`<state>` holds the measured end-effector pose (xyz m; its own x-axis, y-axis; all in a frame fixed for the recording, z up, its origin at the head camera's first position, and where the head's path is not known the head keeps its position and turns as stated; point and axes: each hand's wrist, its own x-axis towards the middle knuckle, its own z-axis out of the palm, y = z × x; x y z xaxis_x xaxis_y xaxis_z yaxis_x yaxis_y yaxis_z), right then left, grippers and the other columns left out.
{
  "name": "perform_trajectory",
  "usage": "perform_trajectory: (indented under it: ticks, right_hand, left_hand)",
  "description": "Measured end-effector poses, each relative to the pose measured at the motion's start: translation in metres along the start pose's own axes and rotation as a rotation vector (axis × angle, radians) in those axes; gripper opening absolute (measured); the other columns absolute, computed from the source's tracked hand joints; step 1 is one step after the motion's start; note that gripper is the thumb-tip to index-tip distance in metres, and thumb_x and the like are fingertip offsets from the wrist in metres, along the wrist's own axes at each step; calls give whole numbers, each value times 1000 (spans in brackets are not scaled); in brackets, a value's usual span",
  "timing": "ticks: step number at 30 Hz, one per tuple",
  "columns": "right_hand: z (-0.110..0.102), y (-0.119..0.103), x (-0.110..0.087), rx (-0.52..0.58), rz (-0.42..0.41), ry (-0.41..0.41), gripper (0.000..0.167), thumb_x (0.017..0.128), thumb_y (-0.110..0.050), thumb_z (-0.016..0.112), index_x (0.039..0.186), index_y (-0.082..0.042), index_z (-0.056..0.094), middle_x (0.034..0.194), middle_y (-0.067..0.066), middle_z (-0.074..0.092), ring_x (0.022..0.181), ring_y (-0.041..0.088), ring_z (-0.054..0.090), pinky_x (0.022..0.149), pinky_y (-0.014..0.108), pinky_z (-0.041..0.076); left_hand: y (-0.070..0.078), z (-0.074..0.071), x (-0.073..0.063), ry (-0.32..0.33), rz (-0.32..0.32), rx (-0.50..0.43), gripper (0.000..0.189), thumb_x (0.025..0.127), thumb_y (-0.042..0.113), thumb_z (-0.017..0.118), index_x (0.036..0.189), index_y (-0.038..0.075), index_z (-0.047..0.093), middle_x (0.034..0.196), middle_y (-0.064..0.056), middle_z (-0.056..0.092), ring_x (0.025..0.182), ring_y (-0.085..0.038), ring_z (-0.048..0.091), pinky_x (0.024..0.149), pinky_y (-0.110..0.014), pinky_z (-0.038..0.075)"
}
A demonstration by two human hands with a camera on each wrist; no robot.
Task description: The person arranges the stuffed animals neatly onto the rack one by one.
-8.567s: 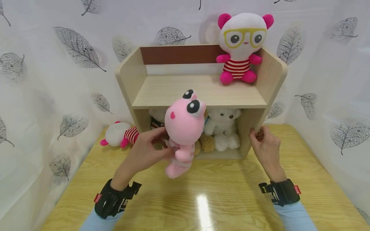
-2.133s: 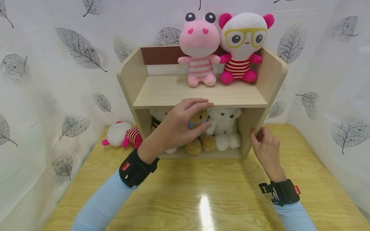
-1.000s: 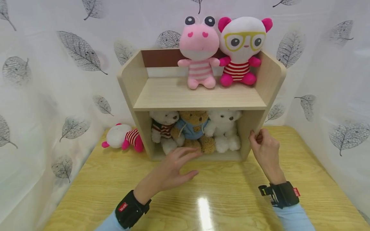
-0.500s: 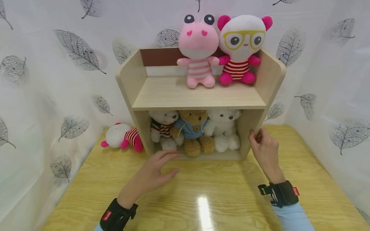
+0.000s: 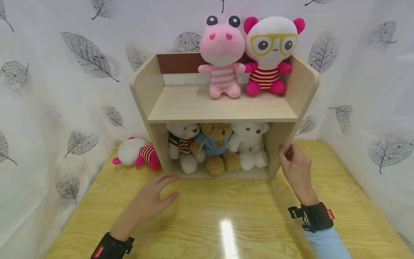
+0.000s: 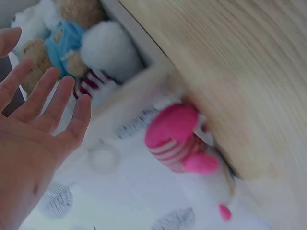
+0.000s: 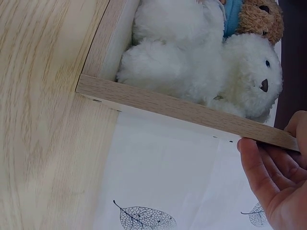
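Note:
My left hand (image 5: 147, 201) hovers over the table in front of the shelf's lower left corner, fingers loosely extended and holding nothing. In the left wrist view its fingers (image 6: 60, 103) are spread. A plush panda (image 5: 136, 154) with pink limbs and a striped body lies on its side left of the shelf. My right hand (image 5: 295, 169) pinches the front edge of the right side panel of the wooden shelf (image 5: 223, 113); the right wrist view has its fingers (image 7: 259, 167) against the panel's outer face. A pink hippo plush (image 5: 223, 54) and a panda plush with yellow glasses (image 5: 270, 54) sit on top.
The lower compartment holds a white bear in a striped sweater (image 5: 184, 144), a brown bear in a blue hoodie (image 5: 215, 147) and a white bear (image 5: 250, 145). The wooden table (image 5: 258, 216) stretches in front; leaf-patterned cloth (image 5: 48, 108) hangs behind and at both sides.
The pink hippo went from my left hand to the upper shelf, beside the panda with glasses. Since then my left hand has moved down and left. My right hand has kept its place.

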<state>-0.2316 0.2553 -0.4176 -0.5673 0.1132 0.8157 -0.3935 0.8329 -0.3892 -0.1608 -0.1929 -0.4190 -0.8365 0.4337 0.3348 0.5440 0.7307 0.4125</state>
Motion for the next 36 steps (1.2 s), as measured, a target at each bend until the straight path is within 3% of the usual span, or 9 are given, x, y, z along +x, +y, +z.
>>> perform_trajectory:
  ticks: [6,12,17,22,26,29,32,36]
  right_hand:
    - [-1,-2,0,5,8,-12,14,90,-1,67,81,6,59,63,18,66,51,29,64,52,9,39]
    - [-1,0,1,-1,3,-5,13,89,-1,67,81,6,59,63,18,66,50,29,64,52,11,39]
    - [-1,0,1,-4,-2,0,13,89,-1,67,81,6,59,62,18,65,49,29,63,51,12,38]
    - [-1,0,0,-8,-15,-6,14,89,-1,67,80,6,59,62,18,65,49,28,63,49,15,40]
    - [-2,1,0,-7,-15,-6,14,89,0,67,80,6,59,62,18,65,49,29,63,50,14,40]
    - [-2,0,0,-5,-7,-5,14,90,0,67,80,5,59,62,18,66,50,29,64,51,11,39]
    - [-2,0,0,0,-6,-4,14,90,-2,67,80,4,60,63,18,66,50,29,64,52,11,39]
    - [-2,0,0,2,-13,2,14,90,-2,67,80,4,60,63,18,66,50,28,63,51,14,40]
  left_hand:
    - [-20,-11,-13,57,-95,52,37,91,19,76,127,19,68,127,-4,69,114,-31,68,87,-52,57]
    - [-47,-17,-17,8,-302,89,39,95,23,71,132,11,64,128,-16,67,113,-42,67,86,-60,54]
    - [-73,-25,-14,-55,-459,135,47,98,29,64,139,5,59,132,-26,64,115,-49,63,83,-64,53]
    - [-91,-33,-8,0,-603,146,48,100,33,60,136,1,59,129,-29,65,113,-51,64,79,-65,52]
    - [-102,-33,1,44,-669,119,52,101,42,58,127,-2,63,124,-30,66,110,-48,65,79,-61,53]
    - [-110,-31,9,45,-712,104,52,101,48,56,109,-2,68,105,-25,69,93,-42,66,65,-50,52]
    - [-118,-29,13,37,-747,92,47,100,46,58,94,1,69,87,-17,68,78,-33,62,54,-38,43]
    - [-127,-26,17,9,-757,69,45,101,41,58,98,-1,71,89,-18,69,79,-32,62,56,-35,40]
